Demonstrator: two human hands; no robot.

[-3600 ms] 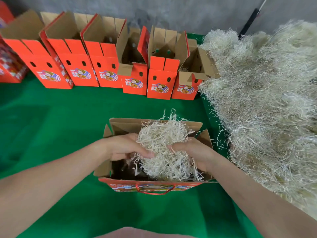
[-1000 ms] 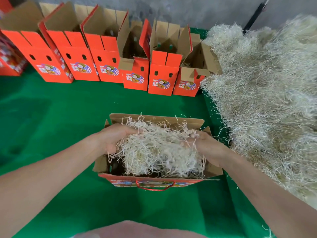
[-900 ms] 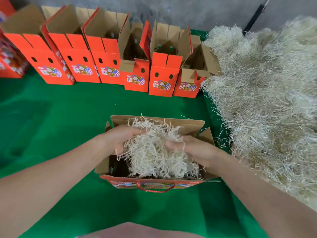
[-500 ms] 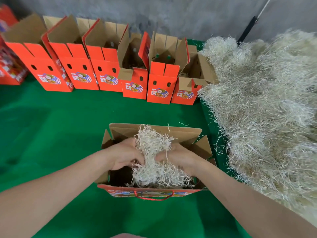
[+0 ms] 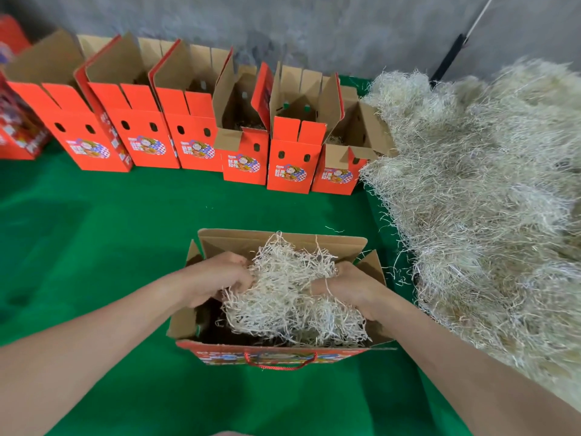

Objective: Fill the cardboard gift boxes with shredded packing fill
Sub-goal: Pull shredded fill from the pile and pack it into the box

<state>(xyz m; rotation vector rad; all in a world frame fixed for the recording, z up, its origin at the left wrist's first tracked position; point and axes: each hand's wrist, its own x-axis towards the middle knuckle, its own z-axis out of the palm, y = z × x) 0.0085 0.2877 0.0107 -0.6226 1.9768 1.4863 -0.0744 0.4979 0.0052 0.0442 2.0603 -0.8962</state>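
An open red gift box (image 5: 283, 239) with a red cord handle stands on the green cloth right in front of me. A pale wad of shredded fill (image 5: 289, 297) sits in its mouth, rising above the rim. My left hand (image 5: 217, 276) grips the wad's left side with curled fingers. My right hand (image 5: 352, 286) grips its right side, strands lying across the fingers. The left end of the box's inside looks dark and bare.
Several open red boxes (image 5: 147, 127) stand in a row along the grey wall. A large heap of loose shredded fill (image 5: 487, 196) covers the right side. Green cloth (image 5: 94, 247) spreads to the left. A dark pole (image 5: 449, 58) leans on the wall.
My hands drew together half a second ago, bunching the fill, and have now spread apart again, widening the wad inside the box. The view shifted slightly.
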